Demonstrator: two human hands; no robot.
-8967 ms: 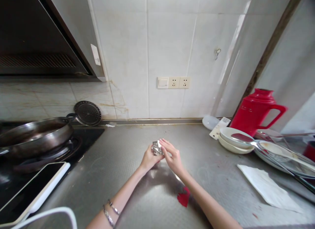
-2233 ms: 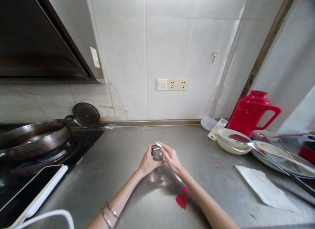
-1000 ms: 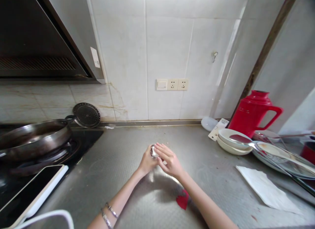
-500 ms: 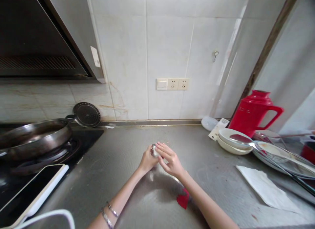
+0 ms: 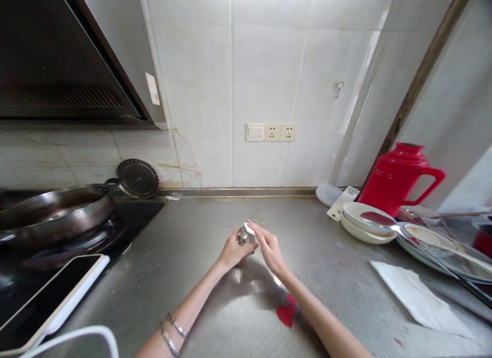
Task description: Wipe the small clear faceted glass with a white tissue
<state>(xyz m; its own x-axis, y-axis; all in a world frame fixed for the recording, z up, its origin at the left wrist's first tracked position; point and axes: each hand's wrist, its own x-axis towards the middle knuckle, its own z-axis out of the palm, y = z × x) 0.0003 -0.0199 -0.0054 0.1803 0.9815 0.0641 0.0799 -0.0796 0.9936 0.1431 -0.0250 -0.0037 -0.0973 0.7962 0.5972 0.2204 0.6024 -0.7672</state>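
Observation:
Over the middle of the counter, my left hand (image 5: pixel 233 252) is wrapped around a small, shiny, silvery object (image 5: pixel 246 237) with a faceted surface; its exact kind is unclear, and the fingers hide part of it. My right hand (image 5: pixel 271 250) leans in from the other side, fingers together. Under its fingertips a white piece that looks like tissue (image 5: pixel 248 229) is pressed against the top of the silvery object. Two silver bracelets (image 5: pixel 171 331) circle my left wrist.
At left, a pan (image 5: pixel 57 214) stands on the stove, with a phone (image 5: pixel 54 301) and white cable in front. To the right are a red thermos (image 5: pixel 394 181), stacked bowls (image 5: pixel 365 232), plates with utensils and a white napkin (image 5: pixel 418 296). A red patch (image 5: pixel 286 314) shows near my right forearm.
My right hand has turned more edge-on and its fingers have drawn closer together, exposing more of the silvery object. My left hand still holds it, slightly further right.

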